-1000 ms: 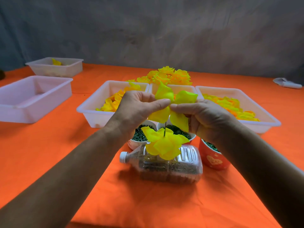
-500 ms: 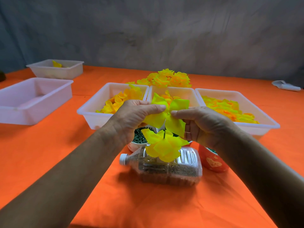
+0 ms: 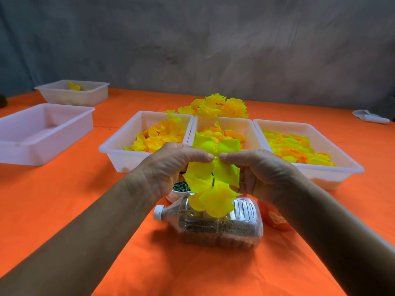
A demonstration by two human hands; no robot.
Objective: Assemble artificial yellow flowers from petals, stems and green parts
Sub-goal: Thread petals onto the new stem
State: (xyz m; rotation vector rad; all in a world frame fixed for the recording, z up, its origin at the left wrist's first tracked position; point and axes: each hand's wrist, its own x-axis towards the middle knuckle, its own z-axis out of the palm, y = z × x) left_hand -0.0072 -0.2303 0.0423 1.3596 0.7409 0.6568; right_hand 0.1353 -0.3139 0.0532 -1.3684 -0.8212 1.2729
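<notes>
I have both hands up over the bottle (image 3: 213,225), which lies on its side on the orange cloth. My left hand (image 3: 168,167) and right hand (image 3: 263,174) each pinch the centre of the top petal layer (image 3: 215,159) between thumb and forefinger, thumb tips almost meeting above the stem (image 3: 213,180). A lower petal layer (image 3: 213,199) already sits on that stem, just above the bottle.

I judge the step in hand is sliding the top layer down the stem. To do it well I'd keep the pinch tight at the centre hole, push straight along the stem so it doesn't bend, and spare the petal edges from creasing.

Behind the bottle stand three petal trays (image 3: 119,150); beyond them lies a heap of flowers (image 3: 218,105).
</notes>
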